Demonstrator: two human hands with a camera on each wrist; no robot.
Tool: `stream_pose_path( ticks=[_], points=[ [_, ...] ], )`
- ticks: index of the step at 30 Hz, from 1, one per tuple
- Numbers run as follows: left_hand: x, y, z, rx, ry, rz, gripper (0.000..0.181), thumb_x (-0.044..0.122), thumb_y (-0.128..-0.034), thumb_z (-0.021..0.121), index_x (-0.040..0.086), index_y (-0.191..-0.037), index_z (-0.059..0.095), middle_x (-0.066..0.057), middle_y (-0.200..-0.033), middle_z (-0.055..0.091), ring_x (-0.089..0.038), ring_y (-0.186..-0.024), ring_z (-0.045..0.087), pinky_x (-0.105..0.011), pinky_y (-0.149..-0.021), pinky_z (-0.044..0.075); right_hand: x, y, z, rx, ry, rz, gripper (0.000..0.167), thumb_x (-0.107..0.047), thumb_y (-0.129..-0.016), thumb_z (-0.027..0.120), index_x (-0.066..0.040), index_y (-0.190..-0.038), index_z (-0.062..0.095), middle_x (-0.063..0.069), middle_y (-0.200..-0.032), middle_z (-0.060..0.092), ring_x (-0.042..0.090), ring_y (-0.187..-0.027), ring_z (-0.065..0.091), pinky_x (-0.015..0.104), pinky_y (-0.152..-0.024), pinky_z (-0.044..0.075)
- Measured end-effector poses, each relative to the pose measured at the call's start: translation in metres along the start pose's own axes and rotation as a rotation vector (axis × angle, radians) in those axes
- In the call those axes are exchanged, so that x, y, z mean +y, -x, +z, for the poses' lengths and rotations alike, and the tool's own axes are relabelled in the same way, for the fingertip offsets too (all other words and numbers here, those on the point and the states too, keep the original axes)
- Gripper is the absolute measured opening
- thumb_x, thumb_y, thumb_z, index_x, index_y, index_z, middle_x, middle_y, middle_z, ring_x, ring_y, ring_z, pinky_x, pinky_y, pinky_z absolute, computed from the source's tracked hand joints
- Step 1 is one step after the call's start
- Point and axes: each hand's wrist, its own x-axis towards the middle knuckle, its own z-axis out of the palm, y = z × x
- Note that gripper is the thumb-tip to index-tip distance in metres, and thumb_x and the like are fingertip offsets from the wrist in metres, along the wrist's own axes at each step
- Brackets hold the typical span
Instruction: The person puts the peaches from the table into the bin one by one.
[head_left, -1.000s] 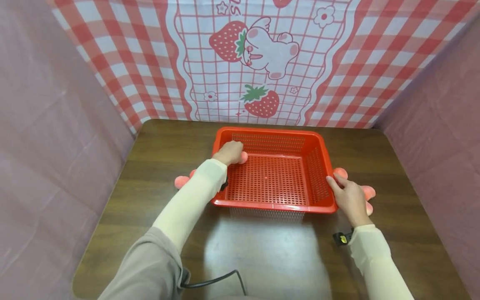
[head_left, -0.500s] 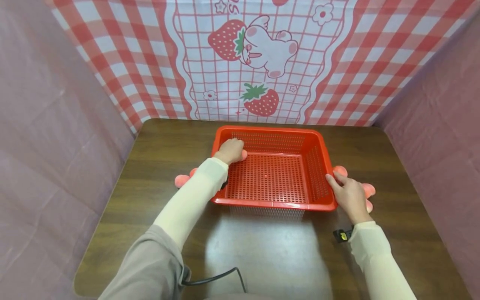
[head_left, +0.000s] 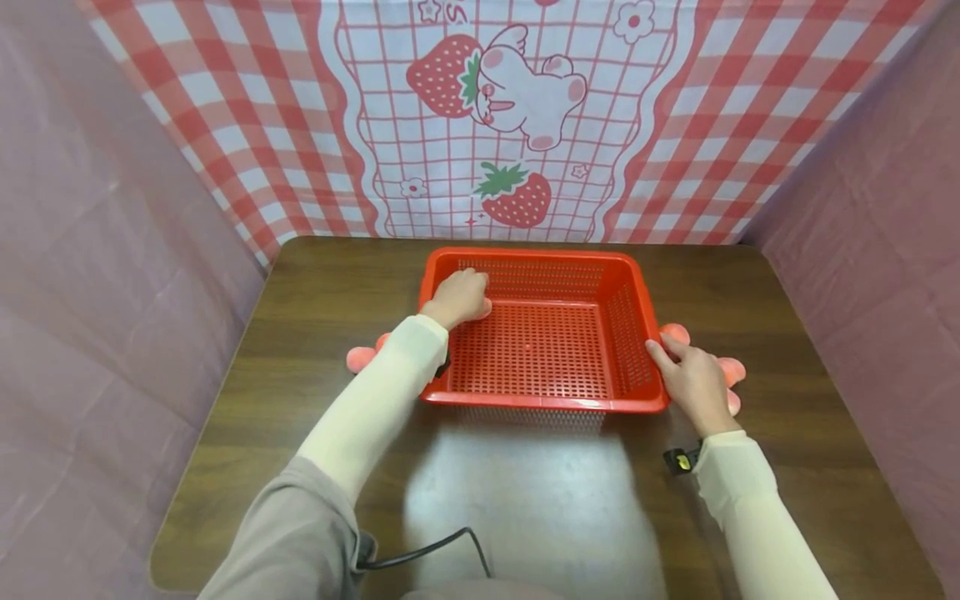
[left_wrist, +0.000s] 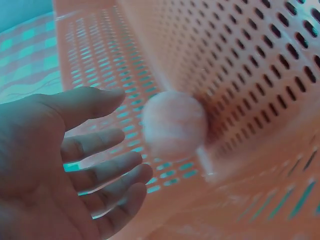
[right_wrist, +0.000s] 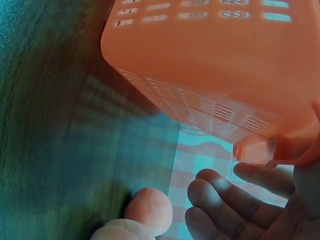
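Observation:
A red perforated basket (head_left: 544, 403) stands on the table. Inside its left end is the left hand (head_left: 457, 298), beside a pink ball (head_left: 486, 309). The left wrist view shows that hand (left_wrist: 65, 155) with fingers spread and a gap between them and the ball (left_wrist: 175, 125). At the basket's right rim, the right hand (head_left: 695, 385) holds the edge, thumb on top. From the right wrist view, the other fingers of the right hand (right_wrist: 245, 205) hang loosely below the rim, near two pink balls (right_wrist: 150, 211) outside the basket (right_wrist: 215, 65).
Pink balls (head_left: 361, 359) lie left of the basket, partly behind the left sleeve. Several more (head_left: 731, 371) are by the right hand. A checked cloth (head_left: 262, 125) hangs behind the wooden table (head_left: 247, 458); pink curtains (head_left: 97, 292) flank it. A black cable (head_left: 420, 552) shows in front.
The head view has shifted slightly. Both hands keep nearly the same places at the basket, and no ball has visibly moved on the table.

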Motion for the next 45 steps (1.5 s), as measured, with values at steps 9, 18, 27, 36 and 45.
stream_pose_path(
  ticks=[9, 18, 27, 36, 45],
  points=[
    [0.012, 0.02, -0.027, -0.011, 0.086, -0.002, 0.051, 0.032, -0.0964, 0.06, 0.008, -0.141, 0.049, -0.011, -0.137, 0.054, -0.025, -0.124, 0.053, -0.039, -0.106, 0.045, 0.0, -0.001, -0.002, -0.014, -0.001, 0.014, 0.063, -0.052, -0.1, 0.042, -0.005, -0.141, 0.049, 0.031, -0.114, 0.064, 0.045, -0.101, 0.059, 0.058, -0.087, 0.047],
    [0.006, 0.04, -0.057, -0.053, 0.215, 0.002, 0.047, 0.03, -0.0972, 0.058, 0.016, -0.141, 0.05, -0.005, -0.145, 0.051, -0.024, -0.136, 0.046, -0.044, -0.111, 0.04, 0.002, 0.0, -0.003, -0.021, 0.009, 0.016, 0.064, -0.053, -0.1, 0.041, -0.006, -0.142, 0.048, 0.032, -0.117, 0.063, 0.045, -0.101, 0.059, 0.056, -0.084, 0.048],
    [-0.014, 0.056, -0.081, 0.031, 0.212, -0.025, 0.047, 0.02, -0.094, 0.058, 0.015, -0.14, 0.051, -0.008, -0.144, 0.051, -0.026, -0.118, 0.054, -0.043, -0.099, 0.045, 0.002, 0.0, -0.002, 0.0, 0.005, 0.018, 0.063, -0.052, -0.1, 0.041, -0.005, -0.142, 0.048, 0.031, -0.122, 0.06, 0.048, -0.106, 0.059, 0.059, -0.088, 0.046],
    [-0.038, 0.071, -0.085, 0.084, 0.212, -0.046, 0.046, 0.022, -0.0942, 0.06, 0.009, -0.138, 0.053, -0.012, -0.14, 0.054, -0.031, -0.122, 0.054, -0.048, -0.101, 0.046, 0.0, 0.0, -0.002, -0.004, 0.003, 0.035, 0.064, -0.053, -0.1, 0.042, -0.005, -0.142, 0.048, 0.032, -0.123, 0.06, 0.046, -0.101, 0.059, 0.051, -0.078, 0.047],
    [-0.063, 0.086, -0.08, 0.115, 0.229, -0.079, 0.046, 0.024, -0.0923, 0.063, 0.007, -0.134, 0.056, -0.016, -0.137, 0.056, -0.033, -0.12, 0.057, -0.05, -0.1, 0.046, -0.002, -0.001, 0.0, -0.002, 0.008, 0.037, 0.064, -0.053, -0.1, 0.042, -0.004, -0.14, 0.05, 0.032, -0.113, 0.064, 0.045, -0.098, 0.06, 0.047, -0.075, 0.046]
  ],
)
